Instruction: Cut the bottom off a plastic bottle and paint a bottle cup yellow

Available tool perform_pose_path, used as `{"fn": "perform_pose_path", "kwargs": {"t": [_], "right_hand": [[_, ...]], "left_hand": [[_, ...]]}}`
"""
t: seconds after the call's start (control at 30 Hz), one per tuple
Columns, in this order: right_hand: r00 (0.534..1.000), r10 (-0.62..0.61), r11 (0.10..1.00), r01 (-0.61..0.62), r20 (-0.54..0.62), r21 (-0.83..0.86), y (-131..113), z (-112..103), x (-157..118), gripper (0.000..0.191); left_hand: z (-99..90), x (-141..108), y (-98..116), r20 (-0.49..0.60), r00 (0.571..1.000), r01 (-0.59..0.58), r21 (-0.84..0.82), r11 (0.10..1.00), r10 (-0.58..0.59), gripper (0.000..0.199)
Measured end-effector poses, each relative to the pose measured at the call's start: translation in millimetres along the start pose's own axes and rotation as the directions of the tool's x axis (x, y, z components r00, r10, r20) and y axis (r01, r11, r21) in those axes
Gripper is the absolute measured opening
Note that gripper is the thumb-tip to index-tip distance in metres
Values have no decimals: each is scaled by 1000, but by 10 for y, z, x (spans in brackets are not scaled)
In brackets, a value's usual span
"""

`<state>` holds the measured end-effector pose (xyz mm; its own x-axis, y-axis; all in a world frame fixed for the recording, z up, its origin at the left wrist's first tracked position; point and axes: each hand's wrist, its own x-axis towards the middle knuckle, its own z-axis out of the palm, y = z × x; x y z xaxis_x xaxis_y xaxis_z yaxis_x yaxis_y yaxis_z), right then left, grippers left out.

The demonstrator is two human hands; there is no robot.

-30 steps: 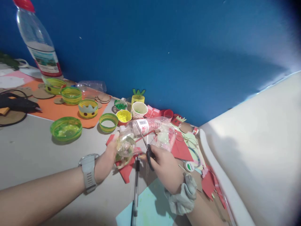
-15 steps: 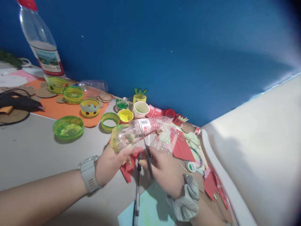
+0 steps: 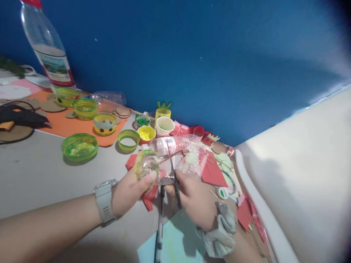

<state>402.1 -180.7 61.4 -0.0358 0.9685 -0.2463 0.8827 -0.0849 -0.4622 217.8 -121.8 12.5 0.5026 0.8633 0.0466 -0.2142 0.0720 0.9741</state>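
My left hand, a watch on its wrist, is closed around a cut piece of clear plastic bottle with green and yellow colouring at its rim. The thumb presses on the near side. In my right hand is a pair of scissors, its dark handles among the fingers and its blades pointing up and away. The blades are at the right edge of the piece; whether they bite into it I cannot tell. Red paper and a pen lie below the hands.
Behind my hands lies a clear bottle with a white label. Small cups and green-yellow rings stand further back. On the left are an orange sheet, a black glue gun and a tall bottle. A blue wall closes off the back.
My left hand has moved slightly right and turned the plastic piece, so its coloured rim now faces me more. The scissors have shifted a little, their blades more upright.
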Motion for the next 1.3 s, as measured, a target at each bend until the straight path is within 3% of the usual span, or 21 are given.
{"fn": "perform_pose_path", "kwargs": {"t": [0.1,0.37,0.53,0.6,0.7,0.83,1.0,1.3], "right_hand": [[1000,-14,998,14,2,53,17,24,0,34],[996,0,980,17,-88,196,59,73,38,44],[994,-86,873,106,-64,475,75,61,49,50],[989,-147,850,138,-23,509,74,46,38,52],[979,-199,872,161,35,463,76,21,18,56],[965,-223,916,161,134,366,60,-23,6,51],[989,-94,992,83,118,91,35,-50,-3,41],[994,-36,978,14,105,209,17,31,23,44]], "left_hand": [[-6,5,5,20,999,-52,92,994,50,27],[-15,-13,-117,-25,1000,16,83,996,-13,39],[-7,15,-148,-58,994,-85,41,996,87,42],[-11,22,-160,-59,993,-98,29,995,100,40],[-16,27,-155,-51,993,-105,26,994,107,41],[-11,38,-82,-1,977,-212,89,973,212,40],[-24,15,-63,24,970,-241,176,954,241,42],[6,13,-24,-21,985,-169,137,976,174,44]]}}
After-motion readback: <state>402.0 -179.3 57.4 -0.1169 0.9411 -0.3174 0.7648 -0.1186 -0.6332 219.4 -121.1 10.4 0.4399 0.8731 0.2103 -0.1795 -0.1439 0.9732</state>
